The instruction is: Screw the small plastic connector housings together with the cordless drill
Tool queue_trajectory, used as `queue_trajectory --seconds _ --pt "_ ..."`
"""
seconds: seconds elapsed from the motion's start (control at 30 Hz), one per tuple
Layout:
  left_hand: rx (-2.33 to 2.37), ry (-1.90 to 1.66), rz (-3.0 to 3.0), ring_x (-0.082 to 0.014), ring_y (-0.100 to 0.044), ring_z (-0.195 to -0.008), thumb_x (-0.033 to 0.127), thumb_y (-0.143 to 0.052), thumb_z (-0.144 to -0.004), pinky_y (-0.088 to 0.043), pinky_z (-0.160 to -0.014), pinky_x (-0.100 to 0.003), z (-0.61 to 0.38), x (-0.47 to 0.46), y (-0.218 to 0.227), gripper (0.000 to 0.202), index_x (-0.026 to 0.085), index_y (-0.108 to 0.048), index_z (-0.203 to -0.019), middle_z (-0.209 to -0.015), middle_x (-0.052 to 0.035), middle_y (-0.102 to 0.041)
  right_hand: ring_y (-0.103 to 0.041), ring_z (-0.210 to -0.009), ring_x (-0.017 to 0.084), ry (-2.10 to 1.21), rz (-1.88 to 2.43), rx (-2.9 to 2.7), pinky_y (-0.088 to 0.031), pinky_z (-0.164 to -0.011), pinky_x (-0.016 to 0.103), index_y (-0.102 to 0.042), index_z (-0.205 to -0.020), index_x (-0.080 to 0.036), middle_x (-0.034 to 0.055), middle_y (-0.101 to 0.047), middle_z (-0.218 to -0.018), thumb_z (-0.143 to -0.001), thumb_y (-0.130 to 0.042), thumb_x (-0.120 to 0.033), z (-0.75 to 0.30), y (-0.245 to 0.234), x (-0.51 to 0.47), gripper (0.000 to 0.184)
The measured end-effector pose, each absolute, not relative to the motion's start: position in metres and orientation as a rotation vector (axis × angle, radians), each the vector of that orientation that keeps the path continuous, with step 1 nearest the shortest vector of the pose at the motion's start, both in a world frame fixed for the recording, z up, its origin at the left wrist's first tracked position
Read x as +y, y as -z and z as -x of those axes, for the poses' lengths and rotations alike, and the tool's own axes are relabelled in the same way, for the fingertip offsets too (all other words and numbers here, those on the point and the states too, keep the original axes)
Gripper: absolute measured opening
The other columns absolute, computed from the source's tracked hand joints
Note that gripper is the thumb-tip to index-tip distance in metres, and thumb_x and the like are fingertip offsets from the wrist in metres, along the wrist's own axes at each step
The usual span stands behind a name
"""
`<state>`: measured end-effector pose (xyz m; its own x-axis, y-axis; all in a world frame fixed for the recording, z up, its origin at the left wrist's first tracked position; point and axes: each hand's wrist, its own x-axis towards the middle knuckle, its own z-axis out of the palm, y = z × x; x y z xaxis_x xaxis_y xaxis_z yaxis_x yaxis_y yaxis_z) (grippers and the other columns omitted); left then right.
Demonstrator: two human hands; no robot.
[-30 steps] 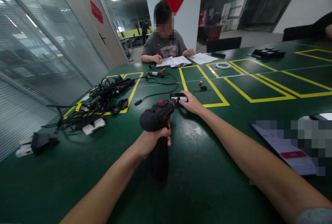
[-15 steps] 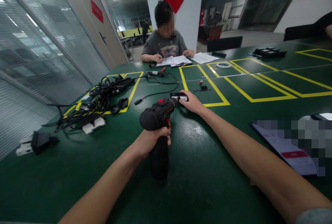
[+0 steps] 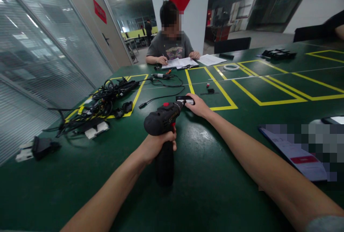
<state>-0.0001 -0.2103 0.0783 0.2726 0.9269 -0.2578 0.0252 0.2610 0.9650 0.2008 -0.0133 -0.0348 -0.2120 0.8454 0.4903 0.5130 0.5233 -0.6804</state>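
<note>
gripping a black drill by its handle, the left hand has its fingers curled snugly round it, close under the red trigger; whether a finger is pressing, i can't tell from where i stand. the right hand reaches forward, nearly closed, pinching a small black-and-white block right at the drill's nose, over the green table. the two overlap from this side, so i can't say whether the tip touches. off to the left lies a tangle of cables, well apart from the work, and a loose plug sits nearer by.

to do this well, i'd say, point the drill straight into the block rather than at a slant, with the wrist in line behind it. the block is small, so a firm pinch and some bracing against the table should stop it twisting. a gentle squeeze of the trigger with steady forward pressure seems best, and the right fingertips look near enough to the nose to deserve care.
</note>
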Motion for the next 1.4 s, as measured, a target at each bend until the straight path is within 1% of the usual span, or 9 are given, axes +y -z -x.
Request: queue_trajectory --seconds 0.4,0.67,0.93,1.1,1.27,1.4 --pt "1.122 -0.826 -1.118 -0.0098 -0.057 -0.051 0.021 -0.065 -0.067 -0.041 -0.056 -0.024 -0.001 -0.2127 -0.0815 0.02 0.015 -0.055 -0.083 -0.063 0.0038 -0.056 -0.061 -0.111 0.03 -0.45 1.118 -1.895 -0.046 -0.102 0.044 -0.06 -0.125 -0.014 0.0143 -0.065 -0.121 -0.08 -0.059 -0.031 -0.2012 0.0334 -0.0145 0.049" --pt "1.124 -0.828 -1.119 -0.0103 -0.057 -0.052 0.022 -0.065 -0.066 -0.041 -0.057 -0.025 -0.0009 -0.2125 -0.0813 0.021 0.015 -0.056 -0.083 -0.066 0.0026 -0.057 -0.061 -0.111 0.028 -0.467 1.126 -1.884 -0.046 -0.103 0.044 -0.061 -0.124 -0.018 0.0115 -0.065 -0.121 -0.08 -0.06 -0.031 -0.201 0.0322 -0.0161 0.046" --pt "1.122 -0.834 -1.132 -0.0101 -0.057 -0.052 0.022 -0.065 -0.066 -0.041 -0.056 -0.025 -0.0008 -0.2117 -0.0794 0.021 0.015 -0.055 -0.083 -0.066 0.0028 -0.056 -0.061 -0.112 0.029 -0.462 1.125 -1.889 -0.045 -0.104 0.044 -0.061 -0.124 -0.017 0.0121 -0.065 -0.122 -0.079 -0.06 -0.03 -0.2016 0.0329 -0.0148 0.047" --pt "1.114 -0.832 -1.136 -0.0102 -0.058 -0.052 0.022 -0.064 -0.067 -0.042 -0.056 -0.025 -0.0004 -0.2104 -0.0787 0.02 0.015 -0.055 -0.083 -0.068 0.0025 -0.057 -0.061 -0.111 0.029 -0.471 1.117 -1.883 -0.045 -0.104 0.044 -0.061 -0.125 -0.014 0.0135 -0.065 -0.122 -0.079 -0.06 -0.03 -0.2014 0.0323 -0.0151 0.048" --pt "1.112 -0.829 -1.143 -0.0107 -0.058 -0.052 0.02 -0.064 -0.067 -0.042 -0.057 -0.026 0.0002 -0.2099 -0.0778 0.018 0.015 -0.056 -0.082 -0.067 0.002 -0.057 -0.061 -0.112 0.029 -0.491 1.127 -1.882 -0.045 -0.104 0.044 -0.061 -0.125 -0.018 0.0109 -0.066 -0.123 -0.079 -0.059 -0.03 -0.2017 0.0316 -0.0153 0.047" --pt "1.119 -0.827 -1.131 -0.0105 -0.057 -0.052 0.02 -0.064 -0.067 -0.042 -0.056 -0.025 0.0003 -0.2093 -0.0778 0.019 0.015 -0.056 -0.083 -0.067 0.0024 -0.057 -0.061 -0.112 0.029 -0.495 1.126 -1.88 -0.045 -0.103 0.044 -0.062 -0.125 -0.017 0.0113 -0.066 -0.123 -0.08 -0.06 -0.031 -0.2019 0.0312 -0.0143 0.047"
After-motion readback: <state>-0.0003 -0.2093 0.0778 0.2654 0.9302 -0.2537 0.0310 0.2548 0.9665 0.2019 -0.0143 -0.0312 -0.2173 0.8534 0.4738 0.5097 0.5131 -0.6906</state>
